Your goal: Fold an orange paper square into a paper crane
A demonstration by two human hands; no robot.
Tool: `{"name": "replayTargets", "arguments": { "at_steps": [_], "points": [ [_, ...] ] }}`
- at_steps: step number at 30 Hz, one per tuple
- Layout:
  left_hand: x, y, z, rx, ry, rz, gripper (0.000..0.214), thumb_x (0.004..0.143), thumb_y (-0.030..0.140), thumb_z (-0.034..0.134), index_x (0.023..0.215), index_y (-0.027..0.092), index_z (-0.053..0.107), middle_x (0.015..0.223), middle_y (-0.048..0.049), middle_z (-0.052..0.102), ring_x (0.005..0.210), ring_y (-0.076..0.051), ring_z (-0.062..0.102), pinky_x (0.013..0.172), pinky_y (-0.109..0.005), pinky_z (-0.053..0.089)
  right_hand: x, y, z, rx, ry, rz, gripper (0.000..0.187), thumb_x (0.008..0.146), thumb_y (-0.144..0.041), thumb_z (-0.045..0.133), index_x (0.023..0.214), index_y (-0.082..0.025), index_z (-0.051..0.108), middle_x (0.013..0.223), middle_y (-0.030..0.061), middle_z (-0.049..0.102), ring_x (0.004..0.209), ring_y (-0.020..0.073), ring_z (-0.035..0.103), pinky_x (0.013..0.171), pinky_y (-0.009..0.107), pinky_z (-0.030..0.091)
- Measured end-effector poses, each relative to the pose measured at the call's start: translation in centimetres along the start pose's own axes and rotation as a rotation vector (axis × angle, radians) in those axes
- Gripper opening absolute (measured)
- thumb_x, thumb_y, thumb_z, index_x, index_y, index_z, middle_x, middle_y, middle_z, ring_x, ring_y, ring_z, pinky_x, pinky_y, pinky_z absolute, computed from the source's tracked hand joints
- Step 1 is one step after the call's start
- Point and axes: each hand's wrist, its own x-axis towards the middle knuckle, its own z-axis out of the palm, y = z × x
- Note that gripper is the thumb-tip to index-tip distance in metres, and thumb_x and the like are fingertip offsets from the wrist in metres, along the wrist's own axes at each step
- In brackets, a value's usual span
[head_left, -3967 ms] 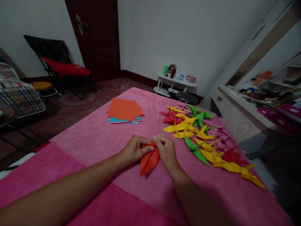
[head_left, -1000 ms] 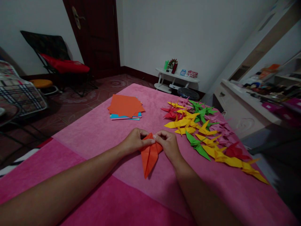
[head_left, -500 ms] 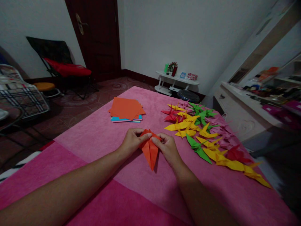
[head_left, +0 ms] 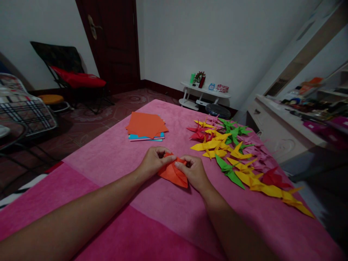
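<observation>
A partly folded orange paper piece [head_left: 173, 173] lies on the pink cloth [head_left: 114, 159] between my two hands. My left hand [head_left: 154, 162] pinches its far left corner with closed fingers. Its right side is pinched by my right hand [head_left: 193, 172], thumb on top. The paper's long point now lies low, slanting toward the right under my right hand. A stack of flat square sheets [head_left: 146, 126], orange on top with blue and pink below, lies farther back on the cloth.
Several finished paper cranes [head_left: 231, 152] in yellow, green, red and pink spread along the right side of the cloth. A white dresser [head_left: 277, 134] stands right of it. A small white shelf table [head_left: 203, 95], a folding chair [head_left: 69, 78] and a dark door [head_left: 114, 43] stand beyond.
Over the last second the orange piece was turned: its long point, which pointed toward me, swung right and flattened under my right hand. Both hands kept their pinch.
</observation>
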Motion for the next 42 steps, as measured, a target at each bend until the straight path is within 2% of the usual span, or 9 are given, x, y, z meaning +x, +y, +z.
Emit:
{"name": "replayTargets", "arguments": {
  "at_steps": [12, 14, 16, 19, 23, 28, 33, 38, 42],
  "points": [
    [0.0, -0.1, -0.1, 0.091, 0.054, 0.096, 0.036, 0.079, 0.039, 0.058, 0.054, 0.013, 0.052, 0.051, 0.0051, 0.039, 0.048, -0.006, 0.034, 0.046, -0.019, 0.027, -0.1, -0.1, 0.6, 0.023, -0.001, -0.012, 0.015, 0.074, -0.029, 0.065, 0.069, -0.015, 0.067, 0.057, -0.0036, 0.053, 0.052, 0.0091, 0.042, 0.049, 0.020, 0.032],
    [0.2, -0.1, -0.1, 0.026, 0.054, 0.091, 0.033, 0.080, 0.041, 0.059, 0.064, 0.013, 0.055, 0.057, 0.0041, 0.045, 0.051, -0.007, 0.041, 0.050, -0.019, 0.032, -0.1, -0.1, 0.6, -0.006, 0.067, -0.021, 0.016, 0.075, -0.030, 0.065, 0.070, -0.015, 0.067, 0.057, -0.0036, 0.054, 0.051, 0.0093, 0.043, 0.048, 0.021, 0.032],
    [0.3, 0.0, -0.1, -0.061, 0.057, 0.075, 0.031, 0.077, 0.042, 0.065, 0.087, 0.013, 0.059, 0.068, 0.0023, 0.055, 0.058, -0.009, 0.049, 0.055, -0.020, 0.038, -0.1, 0.1, 0.7, 0.003, 0.152, -0.033, 0.017, 0.076, -0.032, 0.063, 0.071, -0.016, 0.066, 0.059, -0.0031, 0.055, 0.051, 0.0099, 0.045, 0.048, 0.021, 0.033],
    [0.3, -0.1, -0.1, -0.105, 0.051, 0.023, 0.055, 0.067, 0.039, 0.076, 0.111, 0.015, 0.053, 0.075, 0.0011, 0.059, 0.061, -0.010, 0.055, 0.057, -0.021, 0.042, 0.0, 0.3, 0.7, 0.103, 0.240, -0.020, 0.016, 0.077, -0.032, 0.063, 0.074, -0.017, 0.061, 0.063, -0.0016, 0.059, 0.054, 0.0119, 0.053, 0.049, 0.021, 0.040],
    [0.4, -0.6, -0.3, -0.117, 0.015, -0.024, 0.058, 0.060, 0.031, 0.081, 0.109, 0.015, 0.053, 0.065, 0.0066, 0.051, 0.055, -0.007, 0.050, 0.053, -0.018, 0.039, 0.1, 0.1, 0.8, 0.210, 0.268, 0.007, 0.015, 0.074, -0.031, 0.064, 0.074, -0.018, 0.057, 0.063, -0.0011, 0.061, 0.054, 0.0134, 0.058, 0.052, 0.024, 0.047],
    [0.6, -0.9, -0.5, -0.100, 0.041, -0.044, 0.056, 0.060, 0.028, 0.080, 0.106, 0.013, 0.052, 0.054, 0.0116, 0.042, 0.044, -0.003, 0.039, 0.045, -0.015, 0.030, -0.1, -0.6, 0.8, 0.264, 0.181, 0.033, 0.017, 0.074, -0.031, 0.065, 0.078, -0.017, 0.058, 0.064, -0.0008, 0.063, 0.050, 0.0123, 0.057, 0.049, 0.023, 0.048],
    [0.4, -0.4, -0.3, -0.048, -0.068, -0.061, 0.054, 0.059, 0.026, 0.079, 0.104, 0.012, 0.053, 0.052, 0.0107, 0.046, 0.043, -0.005, 0.042, 0.045, -0.016, 0.033, 0.0, -0.7, 0.6, 0.239, 0.135, -0.039, 0.026, 0.072, -0.031, 0.070, 0.092, -0.016, 0.064, 0.085, 0.0036, 0.069, 0.072, 0.0158, 0.063, 0.065, 0.025, 0.051],
    [0.6, -0.4, -0.5, 0.015, -0.169, -0.027, 0.052, 0.057, 0.019, 0.077, 0.104, 0.011, 0.056, 0.056, 0.0112, 0.044, 0.047, -0.004, 0.041, 0.049, -0.016, 0.034, 0.3, -0.1, 0.4, 0.158, 0.205, 0.007, 0.021, 0.073, -0.034, 0.065, 0.075, -0.014, 0.064, 0.066, 0.0006, 0.061, 0.058, 0.0130, 0.053, 0.053, 0.023, 0.043],
    [1.5, -0.2, -1.7, 0.046, -0.220, -0.092, 0.054, 0.058, 0.015, 0.072, 0.109, 0.010, 0.054, 0.062, 0.0070, 0.052, 0.053, -0.007, 0.050, 0.055, -0.020, 0.041, 0.6, 0.8, 0.1, 0.026, 0.249, 0.050, 0.022, 0.072, -0.036, 0.064, 0.067, -0.014, 0.061, 0.057, -0.0032, 0.052, 0.051, 0.0099, 0.043, 0.046, 0.020, 0.034]
  ]
}}
